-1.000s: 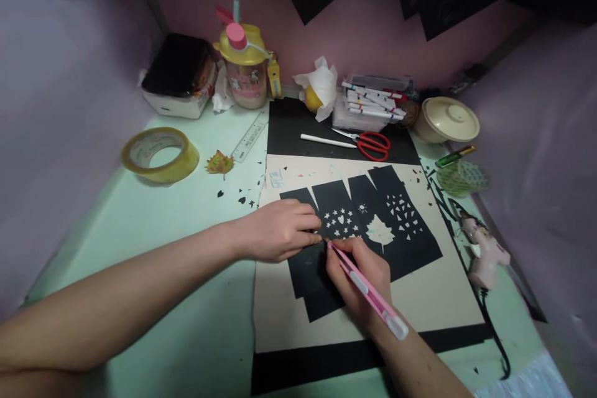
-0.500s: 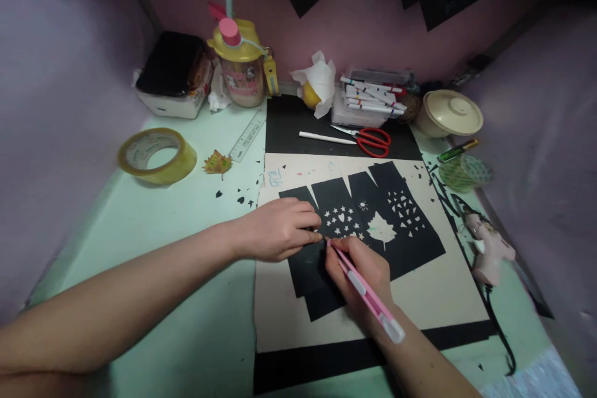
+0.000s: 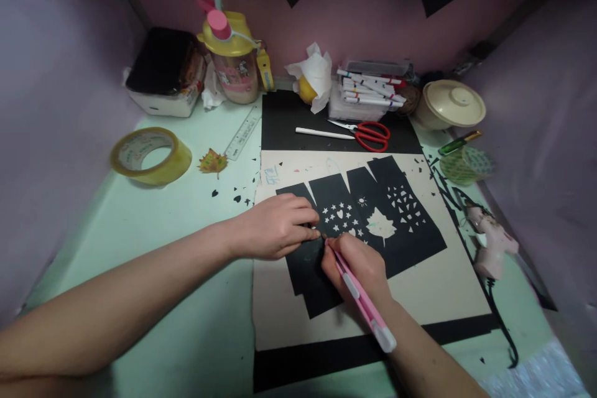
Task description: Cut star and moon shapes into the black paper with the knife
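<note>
My right hand [image 3: 357, 267] is closed round a pink and white craft knife [image 3: 366, 305], its tip end down on a sheet of black paper [image 3: 321, 286]. Flat on the same sheet rests my left hand [image 3: 284, 226], fingers stretched towards the knife tip and pressing the paper. Slits divide the sheet's far edge into panels. Cut-out stars, hearts, a small sun, a leaf shape [image 3: 381, 224] and many little triangles show pale through it. Underneath lies a cream board [image 3: 448, 286]. The blade itself is hidden by my fingers.
Red-handled scissors [image 3: 373, 135] and a white pen [image 3: 325, 133] lie behind the board. Tape [image 3: 177, 165], a dry leaf [image 3: 213, 161] and a ruler [image 3: 242, 134] are on the left. A pink glue gun [image 3: 494, 245] with its cord lies right. Markers [image 3: 370, 88], a cup [image 3: 236, 68] and a lidded bowl [image 3: 450, 106] stand behind.
The whole view has shifted slightly. My right hand and the craft knife have moved a little leftward; the left hand stays on the black paper.
</note>
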Available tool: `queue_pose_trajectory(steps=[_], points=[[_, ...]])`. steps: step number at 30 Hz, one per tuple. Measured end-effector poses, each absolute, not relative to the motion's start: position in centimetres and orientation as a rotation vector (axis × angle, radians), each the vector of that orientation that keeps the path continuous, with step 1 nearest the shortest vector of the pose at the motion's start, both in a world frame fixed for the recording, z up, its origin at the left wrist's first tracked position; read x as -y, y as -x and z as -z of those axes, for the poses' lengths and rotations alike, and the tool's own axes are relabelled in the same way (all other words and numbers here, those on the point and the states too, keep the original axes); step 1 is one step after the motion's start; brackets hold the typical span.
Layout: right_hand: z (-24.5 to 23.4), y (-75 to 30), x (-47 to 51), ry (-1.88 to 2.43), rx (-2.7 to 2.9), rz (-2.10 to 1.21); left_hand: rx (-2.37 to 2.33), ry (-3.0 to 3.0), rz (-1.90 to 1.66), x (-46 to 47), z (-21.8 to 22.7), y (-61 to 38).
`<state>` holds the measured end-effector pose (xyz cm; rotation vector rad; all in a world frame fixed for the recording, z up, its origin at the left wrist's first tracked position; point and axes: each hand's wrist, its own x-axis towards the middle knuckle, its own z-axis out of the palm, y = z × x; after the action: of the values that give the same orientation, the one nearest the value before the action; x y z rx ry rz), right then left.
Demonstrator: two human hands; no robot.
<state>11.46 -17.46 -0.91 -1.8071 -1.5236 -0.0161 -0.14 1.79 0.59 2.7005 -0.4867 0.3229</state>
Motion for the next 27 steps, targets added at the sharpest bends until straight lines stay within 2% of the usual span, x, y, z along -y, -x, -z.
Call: queue_pose_trajectory(steps=[27], points=[[0.0,-11.4,17.9,1.798,1.350,-0.222,0.524,-2.689,-0.414,-2.0,-0.4,0.1]])
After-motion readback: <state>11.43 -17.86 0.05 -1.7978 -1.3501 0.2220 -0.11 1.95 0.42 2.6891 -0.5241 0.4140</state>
